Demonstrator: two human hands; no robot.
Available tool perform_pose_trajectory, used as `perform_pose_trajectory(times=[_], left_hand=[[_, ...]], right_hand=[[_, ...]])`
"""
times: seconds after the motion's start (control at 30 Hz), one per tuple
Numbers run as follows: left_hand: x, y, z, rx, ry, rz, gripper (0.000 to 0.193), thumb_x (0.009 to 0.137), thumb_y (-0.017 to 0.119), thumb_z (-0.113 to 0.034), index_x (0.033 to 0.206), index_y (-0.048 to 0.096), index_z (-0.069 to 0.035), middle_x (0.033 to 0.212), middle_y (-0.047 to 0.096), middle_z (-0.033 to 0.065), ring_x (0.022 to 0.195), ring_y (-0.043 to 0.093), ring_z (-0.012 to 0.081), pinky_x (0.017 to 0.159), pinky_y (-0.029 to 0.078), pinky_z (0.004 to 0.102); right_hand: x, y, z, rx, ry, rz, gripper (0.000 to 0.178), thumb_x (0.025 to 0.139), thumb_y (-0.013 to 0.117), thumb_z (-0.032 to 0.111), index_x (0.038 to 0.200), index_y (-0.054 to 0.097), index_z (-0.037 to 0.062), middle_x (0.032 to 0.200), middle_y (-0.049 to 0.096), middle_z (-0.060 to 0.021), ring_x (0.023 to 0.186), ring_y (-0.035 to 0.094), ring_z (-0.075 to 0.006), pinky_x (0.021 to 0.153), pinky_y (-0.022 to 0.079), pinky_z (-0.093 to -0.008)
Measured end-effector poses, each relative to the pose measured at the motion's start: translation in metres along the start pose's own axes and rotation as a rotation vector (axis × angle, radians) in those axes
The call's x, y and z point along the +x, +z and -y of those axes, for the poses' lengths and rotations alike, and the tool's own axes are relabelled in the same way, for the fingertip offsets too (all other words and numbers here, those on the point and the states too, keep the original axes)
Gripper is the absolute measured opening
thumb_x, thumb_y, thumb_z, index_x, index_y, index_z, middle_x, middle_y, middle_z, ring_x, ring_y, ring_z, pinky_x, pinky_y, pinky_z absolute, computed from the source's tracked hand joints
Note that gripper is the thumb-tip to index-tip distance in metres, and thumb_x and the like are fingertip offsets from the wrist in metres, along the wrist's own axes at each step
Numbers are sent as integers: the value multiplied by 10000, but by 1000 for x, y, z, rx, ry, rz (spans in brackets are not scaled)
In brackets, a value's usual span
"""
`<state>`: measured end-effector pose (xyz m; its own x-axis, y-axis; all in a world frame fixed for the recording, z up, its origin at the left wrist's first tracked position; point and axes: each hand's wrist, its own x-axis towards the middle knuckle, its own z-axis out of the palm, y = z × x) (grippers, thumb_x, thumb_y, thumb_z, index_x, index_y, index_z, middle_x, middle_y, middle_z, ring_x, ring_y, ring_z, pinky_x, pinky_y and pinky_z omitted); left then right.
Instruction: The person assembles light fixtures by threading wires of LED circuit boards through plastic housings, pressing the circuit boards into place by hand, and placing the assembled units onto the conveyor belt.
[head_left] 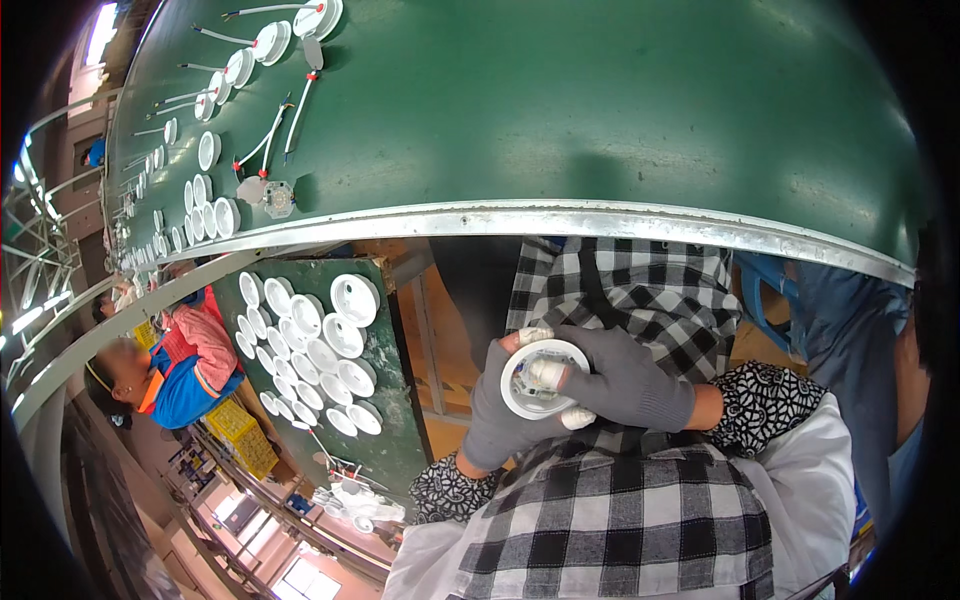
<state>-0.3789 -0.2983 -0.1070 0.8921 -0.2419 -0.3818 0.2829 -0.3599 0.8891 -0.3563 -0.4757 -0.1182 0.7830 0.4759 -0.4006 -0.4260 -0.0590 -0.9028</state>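
In front of my lap I hold a white round lamp housing [532, 409], its open side facing up. A small circuit board [526, 377] shows inside it. My left hand [490, 415], in a grey fingerless glove, is wrapped round the housing from the left. My right hand [635, 378], gloved the same way, grips it from the right, with the thumb pressed down inside over the board. White tape covers several fingertips. Part of the board is hidden under that thumb.
A green conveyor belt [600, 120] with a metal edge [560, 218] runs ahead; white lamp parts with wires [270, 43] and a loose circuit board [279, 199] lie on it. Many white housings [322, 355] stand on a side table at left. A co-worker [190, 365] sits beyond.
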Motion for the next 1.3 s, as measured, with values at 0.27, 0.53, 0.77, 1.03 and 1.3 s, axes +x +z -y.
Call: perform_pose_trajectory(times=[0.27,0.53,0.77,1.03,1.3], left_hand=[[-1,2,4,102,-20,43,884,538,921,-364,1207,460,-17,1040,637,83,964,640,169,818,529,296],[-4,-2,13,-169,-72,129,943,522,933,-327,1248,418,-15,1084,608,98,973,624,166,851,509,292],[0,-1,8,-64,-6,178,974,524,935,-309,1266,382,-4,1132,572,101,1029,592,166,892,492,302],[11,12,6,1,133,-71,1027,449,950,-378,1225,391,-4,1139,519,105,1011,574,185,865,495,324],[20,-16,-7,-200,-1,381,956,571,825,-543,1298,486,-24,1223,448,133,1150,506,265,965,425,366]], right_hand=[[-5,0,-14,8,28,-12,375,871,555,245,1155,599,4,893,677,-189,816,686,-267,750,528,-343],[0,-12,8,-45,-7,152,464,837,548,239,1237,552,5,963,674,-199,872,687,-263,785,529,-325],[1,-9,7,-40,36,128,415,843,561,252,1179,596,11,946,680,-181,852,690,-236,781,530,-317],[-2,-7,-5,172,90,14,436,859,584,314,1153,601,-7,941,687,-159,869,678,-207,786,521,-308],[-6,-28,12,-119,116,130,372,853,579,307,1045,620,-9,838,669,-144,760,675,-199,690,520,-323]])
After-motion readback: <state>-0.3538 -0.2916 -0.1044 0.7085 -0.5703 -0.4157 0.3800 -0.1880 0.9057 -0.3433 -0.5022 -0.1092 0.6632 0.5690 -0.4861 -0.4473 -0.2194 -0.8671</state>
